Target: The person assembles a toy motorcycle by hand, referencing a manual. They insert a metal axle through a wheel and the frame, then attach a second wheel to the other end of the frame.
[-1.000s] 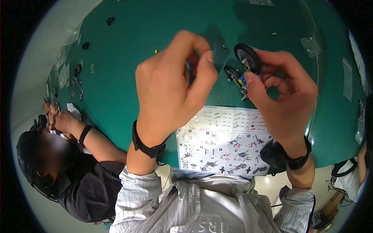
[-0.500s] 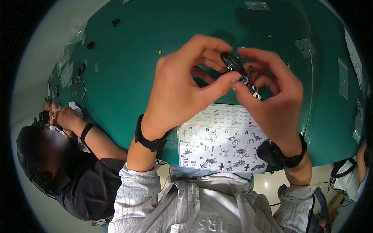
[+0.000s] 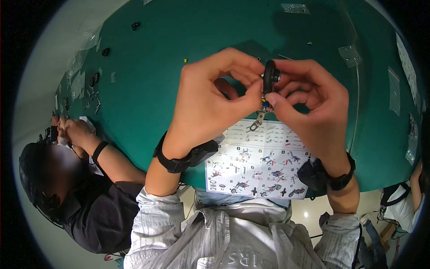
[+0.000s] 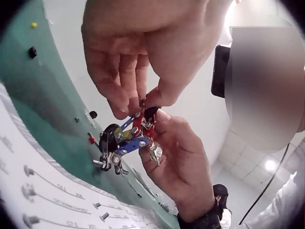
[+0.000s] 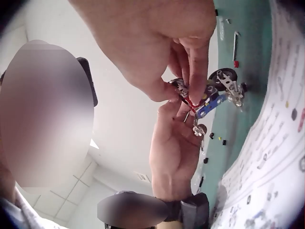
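Observation:
A small model motorcycle with metal strips in blue and red (image 4: 136,141) is held between both hands above the table. One black wheel (image 3: 269,77) faces the head camera edge-on, and a silver metal end (image 3: 256,124) points toward the body. My left hand (image 3: 212,96) pinches the model from the left, thumb and fingertips meeting at its upper end in the left wrist view. From the other side my right hand (image 3: 316,96) grips it, thumb below the wheel and index finger near the wheel's top. Fingers hide much of the middle of the model.
A printed instruction sheet (image 3: 251,172) lies at the near table edge. On the green table (image 3: 179,27) are a yellow piece (image 3: 186,60), black parts (image 3: 135,26), a red-handled screwdriver (image 5: 236,50) and plastic bags (image 3: 349,56). Another person (image 3: 107,197) sits at the left.
My left hand has come right and down to take hold of the model beside my right hand. The model has turned, its wheel now edge-on and its metal end toward the body.

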A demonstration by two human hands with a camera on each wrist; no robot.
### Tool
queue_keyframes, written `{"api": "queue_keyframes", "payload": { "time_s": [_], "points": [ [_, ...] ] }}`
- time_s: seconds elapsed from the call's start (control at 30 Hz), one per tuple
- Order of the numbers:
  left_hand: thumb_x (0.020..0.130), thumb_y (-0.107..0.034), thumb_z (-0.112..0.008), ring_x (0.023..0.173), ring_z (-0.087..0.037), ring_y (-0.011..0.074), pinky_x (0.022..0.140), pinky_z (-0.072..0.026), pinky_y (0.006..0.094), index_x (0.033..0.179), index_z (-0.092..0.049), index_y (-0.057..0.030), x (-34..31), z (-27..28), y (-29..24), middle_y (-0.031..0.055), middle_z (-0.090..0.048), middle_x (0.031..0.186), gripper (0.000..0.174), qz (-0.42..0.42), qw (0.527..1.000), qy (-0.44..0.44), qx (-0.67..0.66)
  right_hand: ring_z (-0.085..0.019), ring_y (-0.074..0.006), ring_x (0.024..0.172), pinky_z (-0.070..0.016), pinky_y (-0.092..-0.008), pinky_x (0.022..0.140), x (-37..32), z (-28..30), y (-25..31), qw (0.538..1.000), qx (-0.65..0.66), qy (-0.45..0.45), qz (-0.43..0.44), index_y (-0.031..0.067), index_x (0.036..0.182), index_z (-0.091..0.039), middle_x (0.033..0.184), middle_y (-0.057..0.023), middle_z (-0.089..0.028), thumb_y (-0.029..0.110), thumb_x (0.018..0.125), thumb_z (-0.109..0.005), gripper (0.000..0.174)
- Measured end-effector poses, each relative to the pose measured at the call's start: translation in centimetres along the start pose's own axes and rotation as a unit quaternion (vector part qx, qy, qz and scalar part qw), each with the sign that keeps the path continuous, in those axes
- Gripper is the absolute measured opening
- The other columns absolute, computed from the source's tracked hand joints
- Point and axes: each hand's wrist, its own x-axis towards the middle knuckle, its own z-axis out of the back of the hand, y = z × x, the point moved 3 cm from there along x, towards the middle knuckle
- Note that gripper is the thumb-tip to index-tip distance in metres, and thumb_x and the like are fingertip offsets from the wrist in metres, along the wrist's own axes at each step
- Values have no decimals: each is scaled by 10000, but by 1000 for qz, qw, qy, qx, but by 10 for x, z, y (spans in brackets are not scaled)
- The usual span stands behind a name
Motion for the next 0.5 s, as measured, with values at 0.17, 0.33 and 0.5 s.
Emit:
{"api": "queue_keyframes", "payload": {
  "time_s": [0.17,0.33,0.5],
  "points": [
    [762,-64,-773,718,-646,34,586,-496,185,892,-666,-47,0,-2,4,-15,-674,753,170,-10,1000,2,-29,-673,-104,917,-568,-204,742,0,-1,-1,1000,9,25,0,-65,1158,-633,1060,-103,-669,-158,782,-726,399],
    [738,-40,-739,691,-600,28,586,-475,195,831,-596,-57,0,-1,5,-23,-634,737,171,-12,998,39,-40,-673,-105,926,-553,-214,761,1,-2,-5,999,12,47,16,-55,1136,-631,1085,-85,-663,-162,761,-695,395],
    [737,-25,-737,694,-595,28,603,-475,196,827,-577,-57,-1,-2,3,-27,-626,748,186,-12,997,50,-55,-667,-96,915,-538,-207,765,0,-4,-5,999,-17,28,23,-55,1141,-629,1098,-75,-662,-158,750,-683,408]
  ]
}}
